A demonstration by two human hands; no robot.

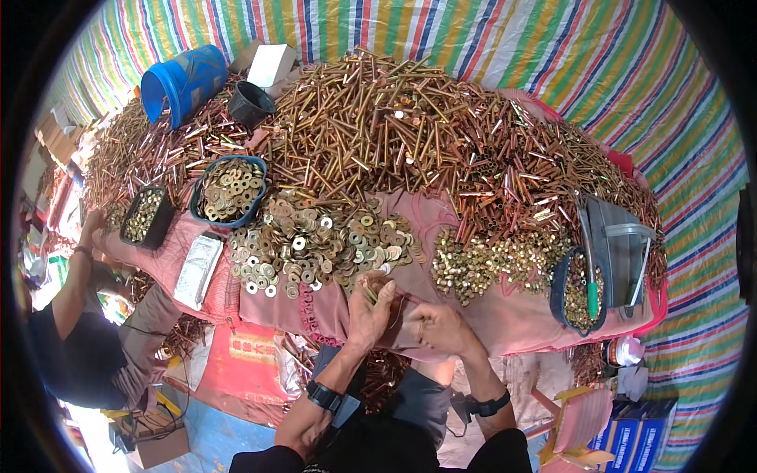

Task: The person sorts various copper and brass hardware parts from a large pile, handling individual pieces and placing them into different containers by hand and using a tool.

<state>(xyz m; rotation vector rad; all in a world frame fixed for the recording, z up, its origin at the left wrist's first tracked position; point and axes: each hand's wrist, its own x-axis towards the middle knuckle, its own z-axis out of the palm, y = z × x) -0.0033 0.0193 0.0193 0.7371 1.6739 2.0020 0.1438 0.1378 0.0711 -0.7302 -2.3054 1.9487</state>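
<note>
My left hand (pixel 372 317) is above the near edge of a pink cloth (pixel 512 315), closed around a few slim copper-coloured metal rods (pixel 369 294). Just to its right, my right hand (pixel 445 329) has its fingers curled in; what they hold, if anything, is too small to tell. Beyond my left hand lies a spread of round flat washers (pixel 315 246). A pile of small brass-coloured nuts (pixel 493 266) lies beyond my right hand. Farther back rises a big heap of metal rods and tubes (pixel 371 118).
A blue tub (pixel 197 206) holds washers, a black tub (pixel 167 221) nuts. A silver block (pixel 199 272) lies left; at right are a nut tub (pixel 561 296), green-handled tool (pixel 592 296) and grey scoop (pixel 619 252). A blue bucket (pixel 185 83) lies on the heap. Another person (pixel 75 339) works left.
</note>
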